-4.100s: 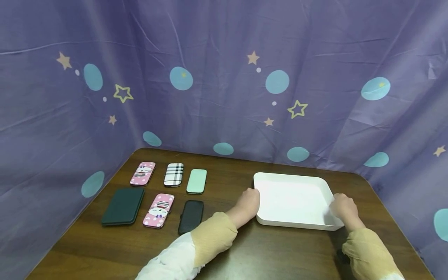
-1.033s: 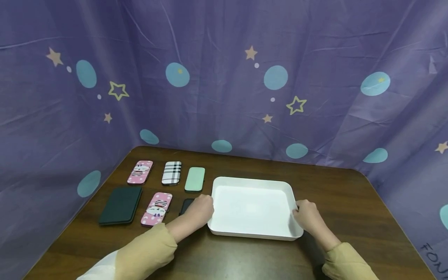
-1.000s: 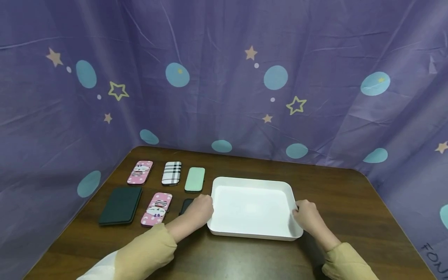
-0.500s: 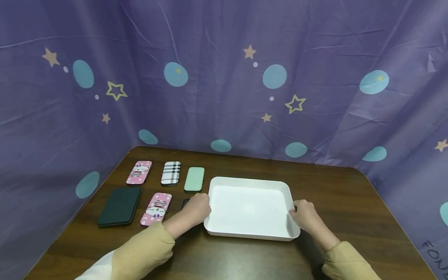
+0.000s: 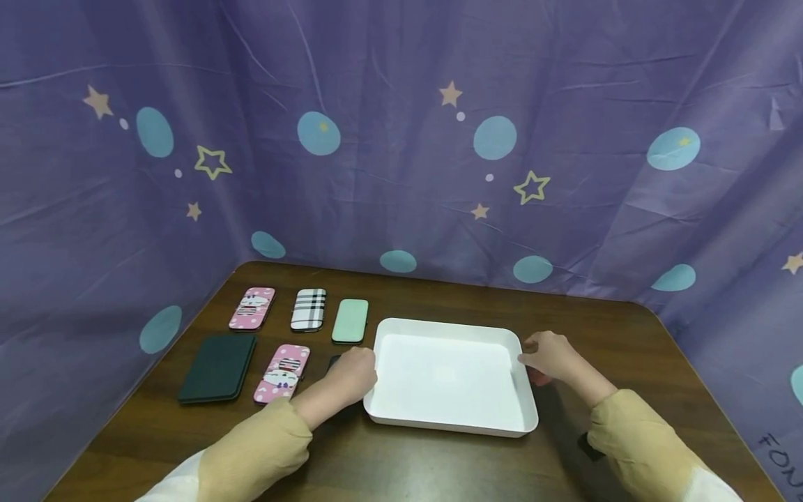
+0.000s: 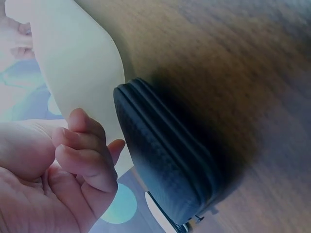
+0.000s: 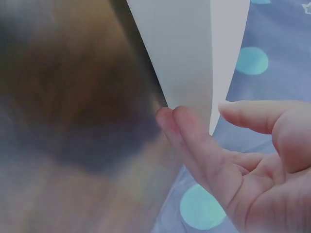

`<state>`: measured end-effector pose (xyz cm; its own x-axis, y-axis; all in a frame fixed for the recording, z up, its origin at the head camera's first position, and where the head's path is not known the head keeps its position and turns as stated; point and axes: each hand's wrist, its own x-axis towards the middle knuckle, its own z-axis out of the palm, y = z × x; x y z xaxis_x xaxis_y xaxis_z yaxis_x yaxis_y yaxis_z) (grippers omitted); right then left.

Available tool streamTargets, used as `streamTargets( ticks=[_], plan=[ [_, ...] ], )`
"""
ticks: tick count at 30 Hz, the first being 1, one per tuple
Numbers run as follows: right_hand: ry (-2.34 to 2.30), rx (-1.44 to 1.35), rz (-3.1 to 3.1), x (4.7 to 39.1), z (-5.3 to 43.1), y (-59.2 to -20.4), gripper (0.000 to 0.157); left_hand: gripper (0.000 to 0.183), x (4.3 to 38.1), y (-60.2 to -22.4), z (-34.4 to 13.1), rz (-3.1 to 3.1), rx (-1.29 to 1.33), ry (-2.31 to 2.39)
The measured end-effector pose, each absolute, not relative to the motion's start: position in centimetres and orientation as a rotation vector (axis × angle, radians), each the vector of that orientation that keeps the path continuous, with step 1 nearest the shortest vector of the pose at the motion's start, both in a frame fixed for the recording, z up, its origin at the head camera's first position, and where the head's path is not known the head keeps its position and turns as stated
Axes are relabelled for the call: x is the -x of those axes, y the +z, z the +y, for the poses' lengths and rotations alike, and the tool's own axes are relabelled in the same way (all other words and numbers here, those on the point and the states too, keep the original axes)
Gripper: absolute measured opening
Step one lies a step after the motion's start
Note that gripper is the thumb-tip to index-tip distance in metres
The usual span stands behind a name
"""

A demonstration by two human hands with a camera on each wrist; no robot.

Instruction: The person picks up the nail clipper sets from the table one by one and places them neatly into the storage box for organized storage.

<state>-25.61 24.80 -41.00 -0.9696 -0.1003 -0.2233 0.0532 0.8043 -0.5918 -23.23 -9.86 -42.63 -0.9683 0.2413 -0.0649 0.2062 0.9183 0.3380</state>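
In the head view a shallow white tray [image 5: 452, 424] rests on the brown table. My left hand [image 5: 351, 373] grips its left wall, fingers curled at the rim; the left wrist view shows these fingers [image 6: 87, 162] bent in front of the white wall. Close beside that hand lies a black textured case [image 6: 155, 150], mostly covered by the hand in the head view. At the tray's right wall is my right hand [image 5: 555, 357], its fingers extended. The right wrist view has two fingertips [image 7: 187, 121] at the wall's outside and the thumb [image 7: 248, 114] apart from them, near the rim.
Left of the tray lie a mint-green case [image 5: 350, 321], a plaid case [image 5: 308, 309], two pink cat-print cases, one farther back [image 5: 252, 308] and one nearer [image 5: 282, 373], and a dark green flat case [image 5: 217, 368]. A purple curtain [image 5: 401, 202] hangs behind the table.
Over the earlier frames both hands slid the tray left, from the table's right side to beside the cases. Since half a second ago the right hand has loosened and spread its fingers.
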Motion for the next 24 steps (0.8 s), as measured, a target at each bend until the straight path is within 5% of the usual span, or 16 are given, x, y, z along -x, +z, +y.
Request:
streamTargets(
  ticks=[15, 24],
  plan=[
    [-0.564, 0.33, 2.651, 32.2, 24.6, -39.9, 0.048, 0.015, 23.2, -42.2, -9.4, 2.935, -0.323, 0.456],
    [-0.482, 0.522, 2.677, 33.7, 24.5, -41.7, 0.025, 0.013, 23.4, -42.0, -9.4, 2.907, -0.312, 0.437]
  ],
)
